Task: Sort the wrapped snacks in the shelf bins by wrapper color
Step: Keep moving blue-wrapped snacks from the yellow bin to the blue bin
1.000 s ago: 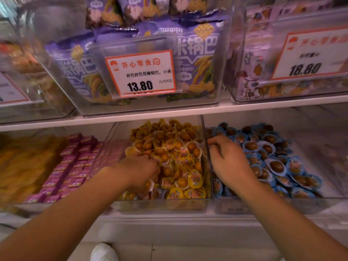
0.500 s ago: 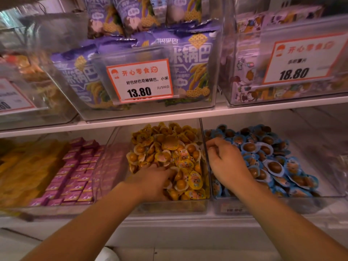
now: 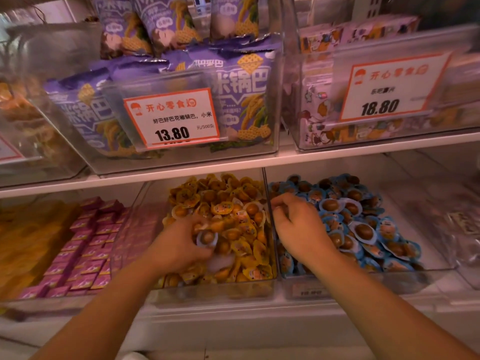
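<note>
Left hand (image 3: 181, 245) is pinching a blue-rimmed snack (image 3: 207, 238) over the yellow-wrapper bin (image 3: 207, 292). Right hand (image 3: 298, 229), fingers curled, is digging among blue-wrapped snacks (image 3: 363, 229); its grasp is unclear.

Warm, fairly dim indoor light with a pinkish cast. Pale glare streaks the clear upper bins (image 3: 306, 105). The 13.80 price tag (image 3: 172, 118) reads sharply; the 18.80 tag (image 3: 389, 87) and frame edges are smeared. Wide-angle distortion bows the shelf edge (image 3: 259, 162).
</note>
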`<state>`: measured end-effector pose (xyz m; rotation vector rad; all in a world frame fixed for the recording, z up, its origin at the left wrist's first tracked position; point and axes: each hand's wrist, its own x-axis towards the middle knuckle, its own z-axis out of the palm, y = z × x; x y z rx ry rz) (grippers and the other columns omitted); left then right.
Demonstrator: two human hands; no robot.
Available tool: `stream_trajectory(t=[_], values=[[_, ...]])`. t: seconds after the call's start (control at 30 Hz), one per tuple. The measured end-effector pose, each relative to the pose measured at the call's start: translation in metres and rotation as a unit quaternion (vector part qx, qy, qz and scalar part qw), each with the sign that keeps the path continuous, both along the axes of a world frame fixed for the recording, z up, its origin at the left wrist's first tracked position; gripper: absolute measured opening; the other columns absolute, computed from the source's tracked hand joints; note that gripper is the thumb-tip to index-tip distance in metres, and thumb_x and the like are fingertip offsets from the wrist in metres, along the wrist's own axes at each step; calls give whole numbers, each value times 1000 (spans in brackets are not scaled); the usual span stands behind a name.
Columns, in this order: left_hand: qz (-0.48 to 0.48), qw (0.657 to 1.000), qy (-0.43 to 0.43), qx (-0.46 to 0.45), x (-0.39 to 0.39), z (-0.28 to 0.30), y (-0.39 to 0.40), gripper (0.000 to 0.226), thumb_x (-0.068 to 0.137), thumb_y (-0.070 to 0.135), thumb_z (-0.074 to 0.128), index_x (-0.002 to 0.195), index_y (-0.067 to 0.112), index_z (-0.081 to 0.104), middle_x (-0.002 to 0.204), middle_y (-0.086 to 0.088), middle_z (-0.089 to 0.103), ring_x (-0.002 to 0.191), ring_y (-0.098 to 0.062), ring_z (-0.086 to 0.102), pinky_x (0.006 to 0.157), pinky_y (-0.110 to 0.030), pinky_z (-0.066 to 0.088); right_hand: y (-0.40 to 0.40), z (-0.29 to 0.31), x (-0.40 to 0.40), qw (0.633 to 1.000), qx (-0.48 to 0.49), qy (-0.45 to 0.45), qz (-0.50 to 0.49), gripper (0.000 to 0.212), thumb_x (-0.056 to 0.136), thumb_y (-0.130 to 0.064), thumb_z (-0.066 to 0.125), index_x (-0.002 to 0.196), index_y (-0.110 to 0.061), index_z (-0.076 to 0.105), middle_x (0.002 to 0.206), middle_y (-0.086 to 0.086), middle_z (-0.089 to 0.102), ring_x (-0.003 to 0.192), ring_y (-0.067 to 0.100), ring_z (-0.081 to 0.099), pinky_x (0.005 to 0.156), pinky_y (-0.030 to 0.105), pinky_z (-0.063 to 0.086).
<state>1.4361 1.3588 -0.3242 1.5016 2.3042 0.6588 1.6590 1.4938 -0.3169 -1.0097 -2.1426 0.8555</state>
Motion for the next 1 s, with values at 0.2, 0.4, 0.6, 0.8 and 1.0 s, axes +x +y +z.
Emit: stream_trajectory(t=[0.2,0.4,0.6,0.8,1.0], values=[[155,817,-493,256,9,22,-16,38,71,17,77,104,2,66,93,-17,74,73,-23,72,66,-29,59,-7,14,0,992,81,91,-20,25,90,-7,57,111,-16,67,109,2,63,101,17,60,88,30,50],[207,683,-671,202,26,15,-11,9,90,11,57,94,10,65,78,-12,69,55,-16,60,58,-32,59,-47,29,-11,965,191,155,87,28,89,-12,49,111,-13,67,111,-2,59,107,12,58,92,23,46],[189,793,-525,244,45,16,-15,19,96,14,54,98,12,73,89,-11,75,72,-21,67,65,-32,55,-72,25,-47,989,90,-23,119,54,86,-51,45,139,-41,41,137,-18,44,125,2,45,105,25,40],[9,978,54,199,60,5,-23,54,83,42,46,134,25,55,123,5,56,103,-20,60,85,-40,51,-81,24,-85,853,-471,208,81,7,89,-35,66,90,-31,73,82,-17,74,82,-2,70,76,24,52],[-52,979,29,196,54,6,-25,97,74,81,42,155,37,11,149,20,26,132,-1,36,105,-25,36,-63,41,-59,873,-421,221,111,12,100,-19,56,104,-16,67,73,17,66,61,19,62,52,27,49]])
